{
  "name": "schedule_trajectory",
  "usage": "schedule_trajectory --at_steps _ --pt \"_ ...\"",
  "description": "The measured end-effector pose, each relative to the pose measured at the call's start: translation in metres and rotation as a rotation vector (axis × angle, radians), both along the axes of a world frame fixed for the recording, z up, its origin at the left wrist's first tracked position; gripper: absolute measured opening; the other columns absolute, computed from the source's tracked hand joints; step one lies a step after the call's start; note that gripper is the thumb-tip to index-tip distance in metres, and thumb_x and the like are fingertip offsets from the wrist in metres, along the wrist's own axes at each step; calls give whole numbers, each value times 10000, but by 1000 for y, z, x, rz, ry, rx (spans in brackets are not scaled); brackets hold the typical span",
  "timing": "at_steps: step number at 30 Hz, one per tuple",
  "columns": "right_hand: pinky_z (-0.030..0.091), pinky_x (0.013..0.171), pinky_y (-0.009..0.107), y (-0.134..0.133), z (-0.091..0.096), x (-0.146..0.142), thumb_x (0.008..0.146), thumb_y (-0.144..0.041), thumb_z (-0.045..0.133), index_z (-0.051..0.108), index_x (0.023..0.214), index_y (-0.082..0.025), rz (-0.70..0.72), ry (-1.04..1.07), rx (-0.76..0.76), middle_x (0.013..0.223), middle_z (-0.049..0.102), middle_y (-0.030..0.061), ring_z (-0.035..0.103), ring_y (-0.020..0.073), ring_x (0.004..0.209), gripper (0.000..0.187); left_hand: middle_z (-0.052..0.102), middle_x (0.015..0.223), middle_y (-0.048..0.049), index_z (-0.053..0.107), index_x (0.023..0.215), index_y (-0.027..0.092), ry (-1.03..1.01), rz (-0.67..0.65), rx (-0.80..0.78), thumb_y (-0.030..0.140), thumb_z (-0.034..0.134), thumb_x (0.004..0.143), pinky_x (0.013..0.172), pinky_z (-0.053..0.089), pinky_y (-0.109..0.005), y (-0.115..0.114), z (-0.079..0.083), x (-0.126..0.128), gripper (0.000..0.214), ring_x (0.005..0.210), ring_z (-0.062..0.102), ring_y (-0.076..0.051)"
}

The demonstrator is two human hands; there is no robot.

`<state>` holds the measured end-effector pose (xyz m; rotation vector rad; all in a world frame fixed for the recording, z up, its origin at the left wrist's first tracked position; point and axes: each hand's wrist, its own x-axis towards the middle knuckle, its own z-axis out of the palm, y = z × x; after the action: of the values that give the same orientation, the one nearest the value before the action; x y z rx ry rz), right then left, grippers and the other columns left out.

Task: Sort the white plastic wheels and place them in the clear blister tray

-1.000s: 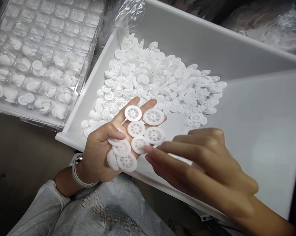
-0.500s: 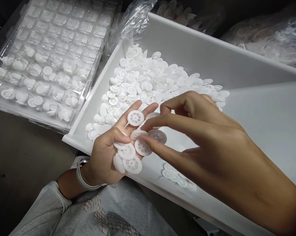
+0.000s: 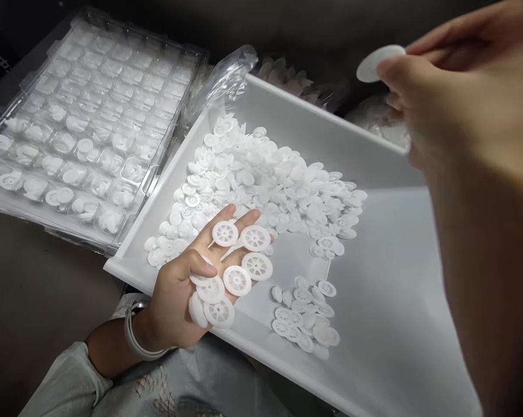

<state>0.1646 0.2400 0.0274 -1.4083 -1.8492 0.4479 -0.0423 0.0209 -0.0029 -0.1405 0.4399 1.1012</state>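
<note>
My left hand (image 3: 174, 301) is palm up over the near edge of a white bin (image 3: 395, 272). Several spoked white plastic gears (image 3: 237, 281) rest across its palm and fingers, with the thumb pressing on one. Up at the right, my right hand (image 3: 456, 92) pinches a single white plastic gear (image 3: 378, 62) between thumb and fingers, above the bin's far wall. A big heap of similar gears (image 3: 270, 168) fills the bin's left and back part. Near the front wall lies a smaller group of gears (image 3: 304, 315).
Left of the bin are stacked clear blister trays (image 3: 87, 104) with many pockets; the nearer pockets contain white parts. A crumpled clear plastic bag (image 3: 226, 78) sits at the bin's back left corner. Behind the bin lie more round pieces (image 3: 282, 75).
My right hand has moved from the left palm up and away to the far right, carrying one gear. The left hand has shifted slightly down in view, gears still on it.
</note>
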Motion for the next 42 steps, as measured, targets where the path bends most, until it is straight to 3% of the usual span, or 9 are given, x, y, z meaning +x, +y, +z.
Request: schedule_trajectory --at_steps 4,6,9,12,16,24,28,37,42 --pt "428 569 292 37 13 -25 812 -352 584 493 1215 175 -277 -59 -98 1094 645 317 623 398 1052 670 539 1458 11 444 1442 241 22 14 -25 111 467 715 1235 256 -452 1 2 -1 738 1437 386 -252" --pt "431 568 279 28 12 -37 817 -351 572 466 1269 143 -269 -80 -153 1047 677 259 652 356 1005 678 533 1463 4 429 1453 237 22 24 -25 107 473 707 1219 290 -460 2 2 -2 759 1417 418 -260" --pt "428 562 253 -13 5 -44 770 -298 637 676 1083 -23 -102 -128 -259 757 713 42 689 177 738 419 510 1485 -11 398 1474 234 13 12 -15 118 495 701 1211 304 -467 2 1 -2 787 1440 379 -273" --pt "492 573 205 -66 3 -39 785 -219 697 716 974 -105 185 -182 -229 788 717 26 645 90 661 222 500 1493 -8 398 1469 241 -20 0 0 119 502 703 1212 302 -451 1 -1 -2 783 1459 344 -260" --pt "490 518 162 -127 11 -29 880 -172 652 659 996 -186 440 -285 15 834 698 27 631 79 685 117 493 1499 -1 410 1458 238 -44 1 2 111 481 722 1216 286 -435 0 -2 -1 750 1462 339 -242" --pt "453 564 360 -199 6 -43 875 -61 551 681 1007 -107 715 -339 285 872 672 92 609 197 763 191 477 1511 1 414 1457 251 -37 25 -33 278 453 852 1208 286 -456 1 1 2 607 1424 406 -270" --pt "418 545 391 -201 0 -57 925 -82 386 693 1011 -75 760 -359 377 895 661 134 602 230 791 319 523 1472 -2 437 1441 244 -4 30 -27 340 401 900 1189 334 -417 2 2 3 551 1365 487 -243" --pt "401 549 326 -180 15 -77 879 -53 527 642 732 -149 787 -511 254 755 644 61 556 172 674 210 574 1421 -4 501 1407 214 27 -13 -54 404 367 945 1186 344 -359 3 2 3 517 1301 553 -225" --pt "371 536 339 -180 5 -72 891 -72 517 653 755 -126 746 -485 389 718 628 71 547 178 647 200 596 1397 -4 518 1396 218 17 -5 -88 416 343 960 1188 339 -325 4 2 2 510 1314 542 -200"
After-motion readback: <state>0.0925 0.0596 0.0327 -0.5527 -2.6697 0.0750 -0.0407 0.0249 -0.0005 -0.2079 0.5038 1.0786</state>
